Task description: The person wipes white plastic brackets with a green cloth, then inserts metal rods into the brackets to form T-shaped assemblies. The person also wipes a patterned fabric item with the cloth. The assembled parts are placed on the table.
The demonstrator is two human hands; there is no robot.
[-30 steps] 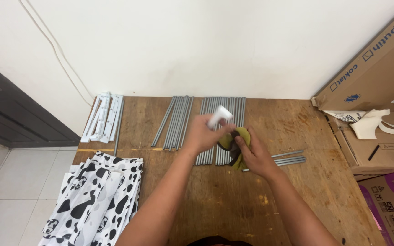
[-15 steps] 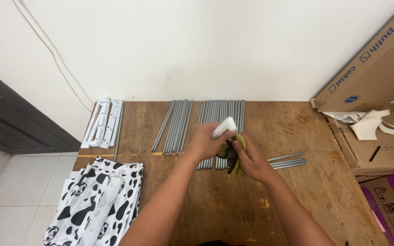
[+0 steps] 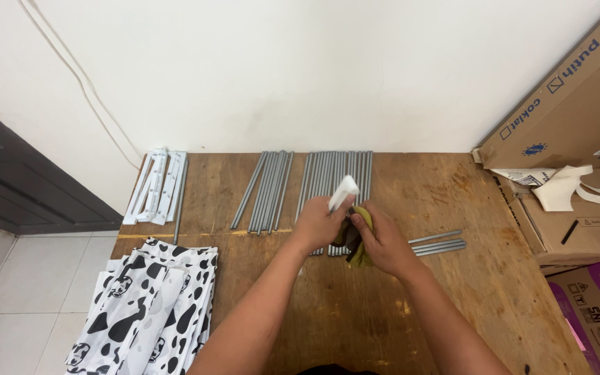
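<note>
Left hand (image 3: 319, 223) closed around a small white plastic piece (image 3: 344, 192), which sticks up and away from the fist, over the middle of the worn wooden bench (image 3: 453, 292). Right hand (image 3: 382, 239) closed on a crumpled olive-yellow cloth (image 3: 360, 239), thumb on top; cloth sits between the two hands, touching both. Something dark sits inside the cloth, can't tell what.

Hands are right above the larger row of grey metal rods (image 3: 335, 182), laid side by side, running from the wall toward the person. The near ends of the rods are hidden under the hands. A second, smaller bunch of grey metal rods (image 3: 265, 191) lies just left of it, slightly slanted. Three short grey metal rods (image 3: 439, 243) lie crosswise just right of the right hand.

Far left bench corner: flat white plastic rails (image 3: 155, 186) stacked together. Near left, hanging off the bench edge: folded black-and-white cow-print fabric (image 3: 147, 305). Right side: brown cardboard boxes (image 3: 564, 118) against the wall, with a cream cloth bag (image 3: 564, 187) with straps on a lower one. White wall behind, thin cable running down it at left.
</note>
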